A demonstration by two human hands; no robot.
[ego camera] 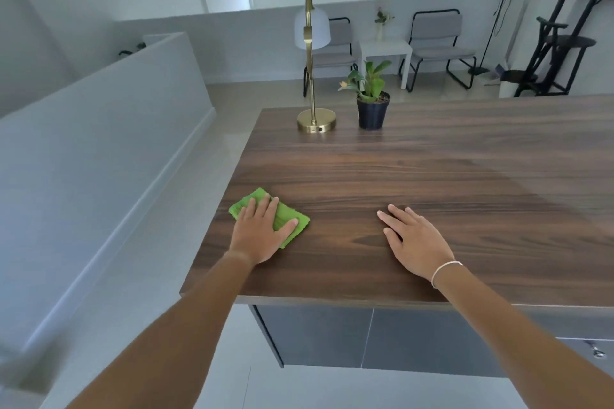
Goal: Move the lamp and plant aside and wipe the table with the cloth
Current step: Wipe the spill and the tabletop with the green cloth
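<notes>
A dark wooden table fills the middle of the head view. My left hand lies flat, fingers spread, pressing on a folded green cloth near the table's left front corner. My right hand rests flat on the bare wood to the right, holding nothing. A brass lamp with a white shade stands at the far left edge. Just right of it is a green plant in a black pot.
The table's left edge drops to a pale floor, with a low white wall beyond. Grey cabinet doors sit under the front edge. Chairs and a small white side table stand far behind.
</notes>
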